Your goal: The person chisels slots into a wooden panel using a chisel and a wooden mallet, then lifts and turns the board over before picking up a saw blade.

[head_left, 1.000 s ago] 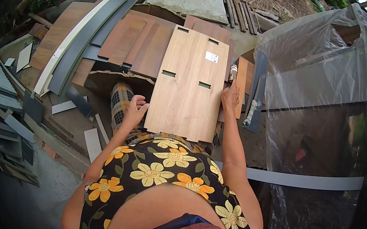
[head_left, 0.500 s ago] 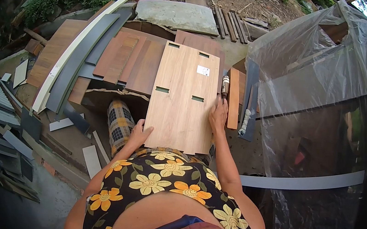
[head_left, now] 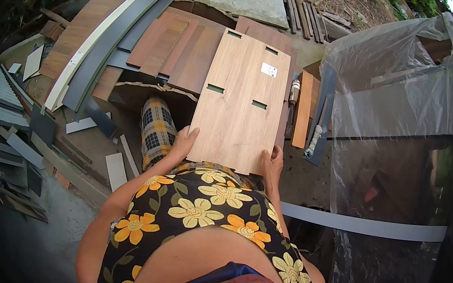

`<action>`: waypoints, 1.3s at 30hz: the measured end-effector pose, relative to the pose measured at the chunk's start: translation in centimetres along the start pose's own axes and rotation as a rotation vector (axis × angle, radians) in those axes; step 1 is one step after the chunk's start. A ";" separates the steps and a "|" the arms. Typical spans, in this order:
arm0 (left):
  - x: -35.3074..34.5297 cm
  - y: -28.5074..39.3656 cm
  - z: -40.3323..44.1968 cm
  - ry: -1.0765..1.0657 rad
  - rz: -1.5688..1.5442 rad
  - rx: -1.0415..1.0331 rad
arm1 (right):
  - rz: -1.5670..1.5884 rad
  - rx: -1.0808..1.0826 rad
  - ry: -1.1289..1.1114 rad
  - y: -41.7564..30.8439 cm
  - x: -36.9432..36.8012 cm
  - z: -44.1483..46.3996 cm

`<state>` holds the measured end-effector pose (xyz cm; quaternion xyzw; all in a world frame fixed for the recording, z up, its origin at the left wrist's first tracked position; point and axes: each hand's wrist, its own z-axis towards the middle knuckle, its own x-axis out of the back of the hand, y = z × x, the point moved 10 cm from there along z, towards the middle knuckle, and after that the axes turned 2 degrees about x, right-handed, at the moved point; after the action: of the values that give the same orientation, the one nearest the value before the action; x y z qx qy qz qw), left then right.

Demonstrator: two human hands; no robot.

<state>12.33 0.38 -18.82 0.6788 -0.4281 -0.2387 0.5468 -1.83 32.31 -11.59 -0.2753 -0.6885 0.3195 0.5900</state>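
A pale wooden board [head_left: 237, 123] lies in front of me, reaching from my lap over the darker planks. It has green-lined slots and a small white label [head_left: 268, 70]. My left hand [head_left: 183, 143] grips its left edge near the close end, thumb on top and the fingers partly hidden beneath. At the opposite edge, my right hand [head_left: 272, 162] is closed on the board with curled fingers. Beyond that hand, to the board's right, rests a dark hand tool [head_left: 294, 93] with a pale band; its kind is unclear.
Brown planks [head_left: 194, 57] lie under and beside the board. Long grey strips [head_left: 103, 56] and a white strip [head_left: 109, 34] lean at left. On the right are an orange-brown plank [head_left: 302, 111], a paint-stained brush-like thing [head_left: 313, 141] and plastic sheeting [head_left: 396, 72].
My right hand has moved back along the board's right edge, away from the dark tool. My left hand keeps its hold. The whole view has shifted with my head.
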 end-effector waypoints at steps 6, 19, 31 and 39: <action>1.8 2.9 -0.4 0.067 0.181 -0.021 | 0.172 -0.147 -0.281 -0.3 -0.9 1.7; -6.2 6.5 1.8 -0.258 -0.437 -0.019 | 0.748 0.148 -0.237 -16.2 8.5 2.3; -20.7 5.6 4.4 -0.565 -0.681 0.209 | 0.174 0.444 -0.251 -32.1 6.5 4.5; -20.1 4.7 3.2 -0.602 -0.650 0.374 | 0.120 0.514 -0.219 -33.6 4.1 3.3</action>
<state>-2.16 15.46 -18.18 0.7650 -0.3683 -0.5021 0.1642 -5.80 13.37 16.44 -0.1209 -0.6270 0.5458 0.5425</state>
